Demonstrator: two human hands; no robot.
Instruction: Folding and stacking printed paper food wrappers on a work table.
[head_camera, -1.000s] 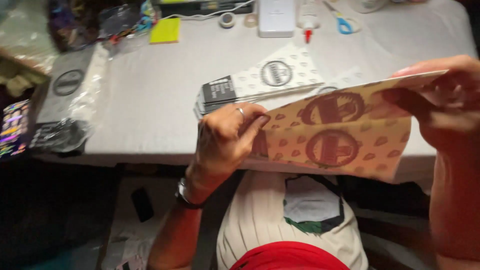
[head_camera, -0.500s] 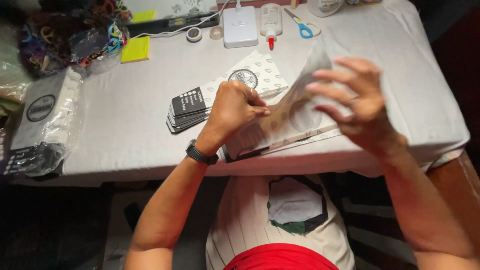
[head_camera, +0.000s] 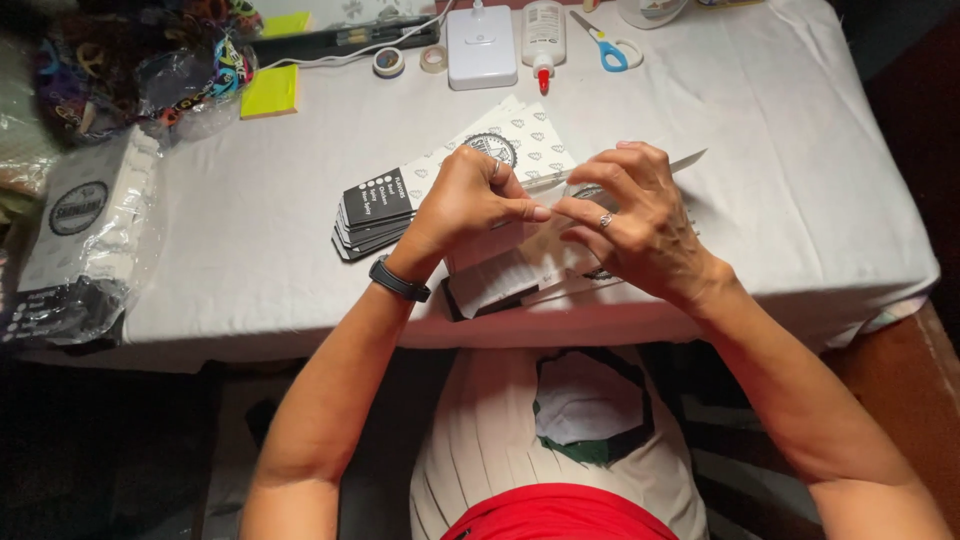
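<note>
The flat printed pouch (head_camera: 520, 265) I am working lies at the near table edge, long axis running from lower left to upper right, its middle hidden beneath my hands. My left hand (head_camera: 470, 200) and right hand (head_camera: 640, 225) both pinch its upper edge, fingertips meeting. Behind it lies a stack of pouches (head_camera: 400, 205) on the white tablecloth (head_camera: 780, 180).

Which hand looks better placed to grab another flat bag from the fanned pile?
Probably the left hand: it sits right beside the fanned stack of bags, while the right hand lies farther away, pinching the current bag.
</note>
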